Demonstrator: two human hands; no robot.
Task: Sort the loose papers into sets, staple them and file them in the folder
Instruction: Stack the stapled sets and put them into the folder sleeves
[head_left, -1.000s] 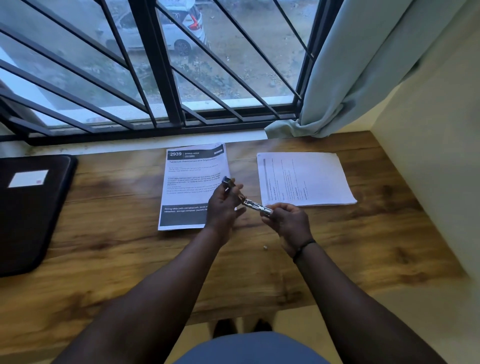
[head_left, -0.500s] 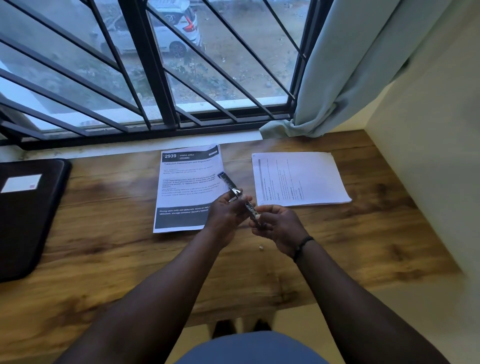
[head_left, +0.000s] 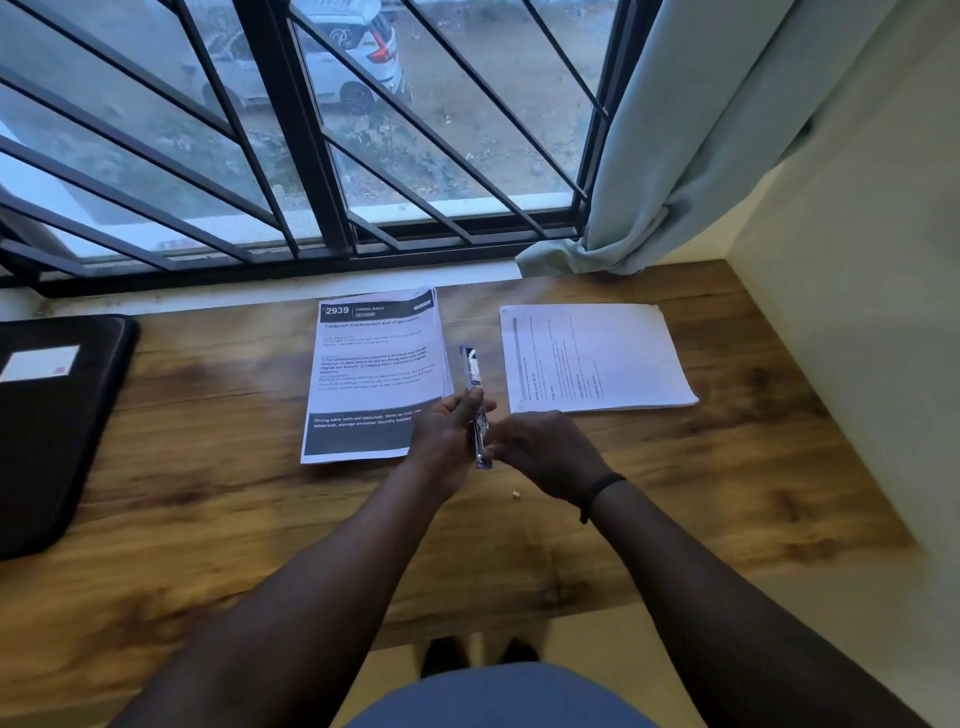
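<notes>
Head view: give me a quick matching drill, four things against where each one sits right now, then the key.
Things:
1. slim metal stapler
2. paper set with the dark 2939 header
3. plain white paper stack
4. black folder with a white label

Places:
A. flat at the left end of the wooden desk
B. held between the left hand and right hand
C. far right, below the pale curtain
D. mid-desk, just left of the hands

Pairs: 1-B, 2-D, 3-C, 4-A

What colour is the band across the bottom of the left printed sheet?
Dark grey with white lettering, on the left printed paper sheet; seen in the head view.
</notes>
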